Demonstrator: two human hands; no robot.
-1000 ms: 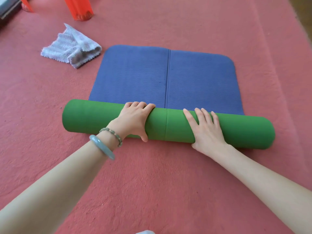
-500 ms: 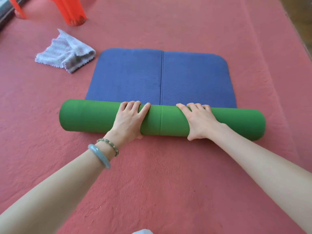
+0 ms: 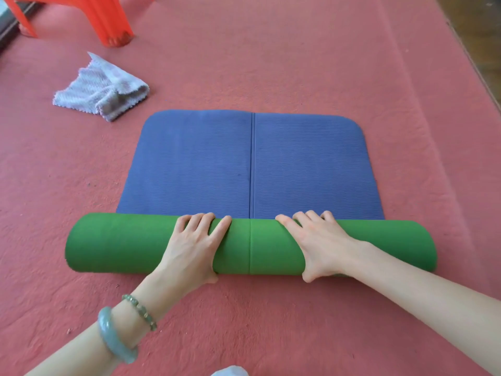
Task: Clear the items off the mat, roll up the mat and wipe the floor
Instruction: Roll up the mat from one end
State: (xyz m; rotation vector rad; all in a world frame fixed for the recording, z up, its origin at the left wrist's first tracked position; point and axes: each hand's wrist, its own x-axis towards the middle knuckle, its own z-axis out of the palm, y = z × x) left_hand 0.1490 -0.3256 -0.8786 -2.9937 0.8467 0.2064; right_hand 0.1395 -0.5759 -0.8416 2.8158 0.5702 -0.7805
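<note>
The mat lies on a red carpet, partly rolled: a thick green roll (image 3: 122, 242) runs left to right, and beyond it the flat blue part (image 3: 189, 164) with a centre seam stretches away from me. My left hand (image 3: 192, 248) lies over the roll just left of the seam, fingers curled over its far side, thumb at the near side. On the right of the seam my right hand (image 3: 320, 245) grips the roll the same way. A crumpled pale lilac cloth (image 3: 103, 90) rests on the carpet beyond the mat's far left corner.
A red plastic stool leg (image 3: 108, 20) stands at the top left, past the cloth. The red carpet (image 3: 271, 55) ends at the right edge, where dark wooden floor (image 3: 479, 25) shows. Nothing lies on the blue part of the mat.
Both hands have pushed the roll away from me, so the roll is thicker and less blue mat lies flat. The view has tilted up, showing more of the stool.
</note>
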